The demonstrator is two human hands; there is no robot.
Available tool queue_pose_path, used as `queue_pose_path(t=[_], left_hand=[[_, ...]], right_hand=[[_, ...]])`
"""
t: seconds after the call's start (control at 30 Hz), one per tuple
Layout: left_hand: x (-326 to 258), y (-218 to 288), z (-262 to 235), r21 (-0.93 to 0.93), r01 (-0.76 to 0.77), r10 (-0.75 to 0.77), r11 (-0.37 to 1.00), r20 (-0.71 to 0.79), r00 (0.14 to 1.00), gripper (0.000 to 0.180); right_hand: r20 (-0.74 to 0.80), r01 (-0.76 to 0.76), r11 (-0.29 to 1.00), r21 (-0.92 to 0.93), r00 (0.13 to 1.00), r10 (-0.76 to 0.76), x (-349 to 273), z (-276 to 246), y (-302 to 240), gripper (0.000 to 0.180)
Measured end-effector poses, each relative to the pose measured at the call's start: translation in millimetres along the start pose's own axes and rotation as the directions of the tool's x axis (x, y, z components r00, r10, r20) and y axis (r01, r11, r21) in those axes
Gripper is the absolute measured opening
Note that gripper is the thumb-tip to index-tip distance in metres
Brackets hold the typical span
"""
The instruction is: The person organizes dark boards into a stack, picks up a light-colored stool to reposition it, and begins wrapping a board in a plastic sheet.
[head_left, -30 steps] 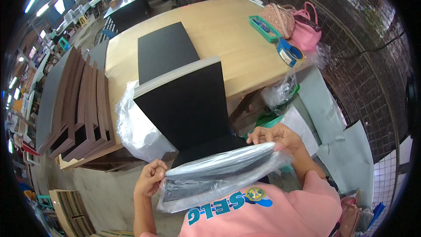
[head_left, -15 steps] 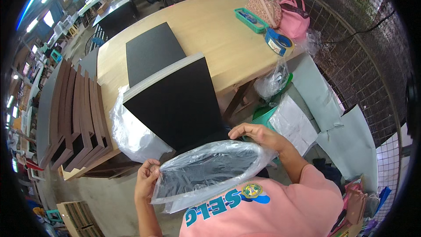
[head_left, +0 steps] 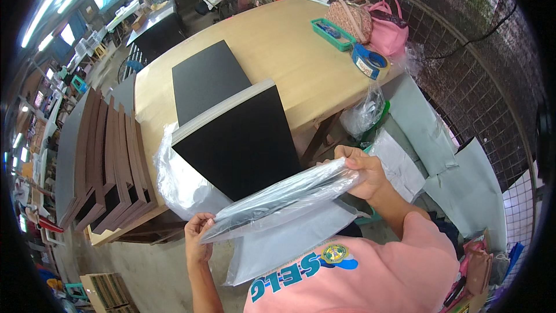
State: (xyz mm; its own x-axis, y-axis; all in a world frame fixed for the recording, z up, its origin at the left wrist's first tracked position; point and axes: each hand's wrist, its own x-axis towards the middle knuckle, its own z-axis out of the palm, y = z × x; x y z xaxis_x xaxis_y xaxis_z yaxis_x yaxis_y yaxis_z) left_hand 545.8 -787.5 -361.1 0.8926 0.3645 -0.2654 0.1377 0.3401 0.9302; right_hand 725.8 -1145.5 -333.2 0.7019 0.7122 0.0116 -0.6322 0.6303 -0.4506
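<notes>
A clear plastic bag (head_left: 284, 197) stretches between both my hands, in front of my chest. My left hand (head_left: 198, 236) grips its lower left end and my right hand (head_left: 362, 169) grips its upper right end. Just beyond the bag a black panel with a pale edge (head_left: 237, 139) leans off the wooden table's (head_left: 289, 52) near edge, its lower part partly wrapped in more clear plastic (head_left: 179, 179). A second black panel (head_left: 205, 78) lies flat on the table behind it.
Brown wooden panels (head_left: 104, 162) stand stacked at the left. A tape roll (head_left: 369, 62), a green tray (head_left: 331, 33) and two bags (head_left: 370, 23) sit at the table's far right. Grey sheets (head_left: 452, 162) and a crumpled plastic bag (head_left: 362, 116) lie by the wire fence on the right.
The bag has been raised and drawn flatter between my hands, and my right hand has moved up and right. The view has shifted slightly.
</notes>
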Motion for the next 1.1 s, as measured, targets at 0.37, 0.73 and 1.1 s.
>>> queue_pose_path(t=[0.37,0.73,1.1], left_hand=[[12,-3,-8,0.007,0.002,-0.002,1.000,0.025,1.000,0.017],[27,-9,-23,-0.009,0.161,-0.160,0.987,0.075,0.984,0.028],[80,-154,-88,0.046,0.533,-0.535,0.845,0.076,0.841,0.022]], right_hand=[[0.116,0.302,0.952,0.052,0.945,-0.306,11,-14,25,0.032],[-0.253,-0.081,0.927,-0.367,0.967,-0.016,42,-38,0,0.030],[-0.682,-0.633,0.565,-0.529,0.713,0.160,47,-197,52,0.030]])
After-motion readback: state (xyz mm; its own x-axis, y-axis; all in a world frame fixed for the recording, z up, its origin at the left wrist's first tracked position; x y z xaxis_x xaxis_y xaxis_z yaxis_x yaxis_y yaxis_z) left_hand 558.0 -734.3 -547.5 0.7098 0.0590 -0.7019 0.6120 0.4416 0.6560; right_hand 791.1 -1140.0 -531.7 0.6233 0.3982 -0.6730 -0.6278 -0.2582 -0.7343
